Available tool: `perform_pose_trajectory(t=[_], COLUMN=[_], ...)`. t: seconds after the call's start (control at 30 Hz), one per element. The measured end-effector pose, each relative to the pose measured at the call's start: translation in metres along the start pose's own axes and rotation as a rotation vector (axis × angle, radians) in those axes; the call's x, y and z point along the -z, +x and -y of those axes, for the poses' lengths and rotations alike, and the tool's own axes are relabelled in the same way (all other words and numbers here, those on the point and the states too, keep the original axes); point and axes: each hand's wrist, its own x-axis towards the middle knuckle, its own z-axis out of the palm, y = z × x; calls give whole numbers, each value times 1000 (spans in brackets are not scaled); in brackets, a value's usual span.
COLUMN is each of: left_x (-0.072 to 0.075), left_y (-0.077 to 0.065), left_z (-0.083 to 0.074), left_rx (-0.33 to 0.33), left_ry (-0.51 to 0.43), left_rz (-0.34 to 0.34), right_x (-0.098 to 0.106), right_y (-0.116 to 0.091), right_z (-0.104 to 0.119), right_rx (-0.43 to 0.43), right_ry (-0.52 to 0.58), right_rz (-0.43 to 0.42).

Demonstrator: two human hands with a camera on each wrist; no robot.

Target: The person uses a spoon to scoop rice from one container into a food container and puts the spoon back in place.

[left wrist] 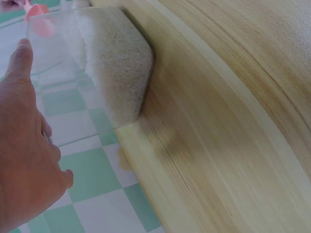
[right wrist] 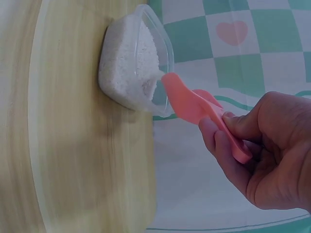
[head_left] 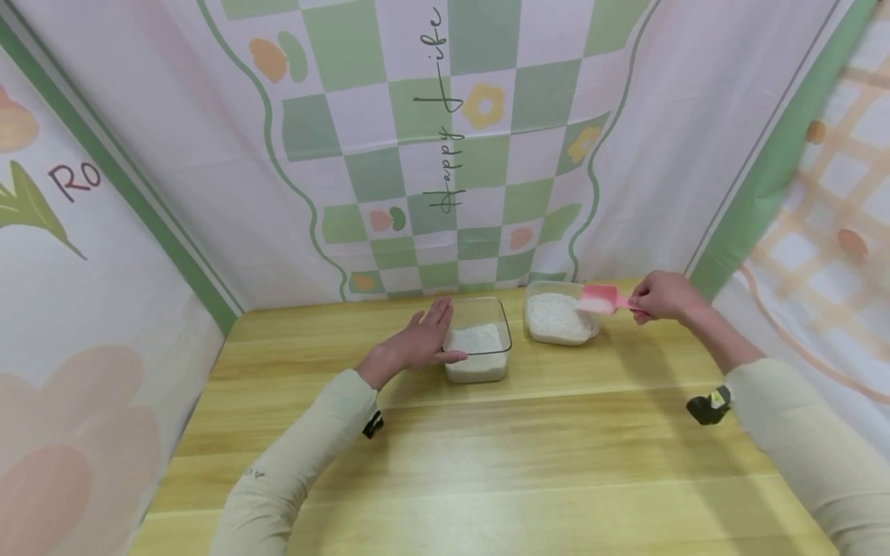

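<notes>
My right hand [head_left: 660, 297] grips the handle of a pink scoop [head_left: 599, 298] over the right rim of a clear plastic container [head_left: 559, 340]. Some white rice lies in the scoop, and more shows at its lip in the right wrist view, where the scoop [right wrist: 187, 104] tilts toward the container [right wrist: 167, 43]. White rice [right wrist: 146, 60] fills much of that container. My left hand [head_left: 420, 340] rests with straight fingers against the left side of a clear rectangular container [head_left: 480, 371], thumb near its front rim. Rice [left wrist: 119, 58] fills its lower part.
Both containers stand side by side near the back edge of a wooden table [head_left: 487, 463]. Behind them hangs a green-and-white checked curtain [head_left: 480, 170], with more printed cloth at both sides. Small dark devices [head_left: 709, 405] are worn at the wrists.
</notes>
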Motion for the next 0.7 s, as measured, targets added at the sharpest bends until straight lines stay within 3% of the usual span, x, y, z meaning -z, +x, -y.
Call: perform_pose_trajectory(t=[0.4,0.6,0.7], left_x=[-1,-1,-1], left_y=[0,0,0], left_z=[1,0,0], left_rx=[-10,-12,-12], left_ry=[-12,-8,-3], left_rz=[-2,0,-7], right_x=[-16,-23,-22], right_y=[1,3,2], right_z=[21,26,27], right_rx=[37,155,185], right_ry=[-202,-421,-458], right_rz=[-144,-286,-332])
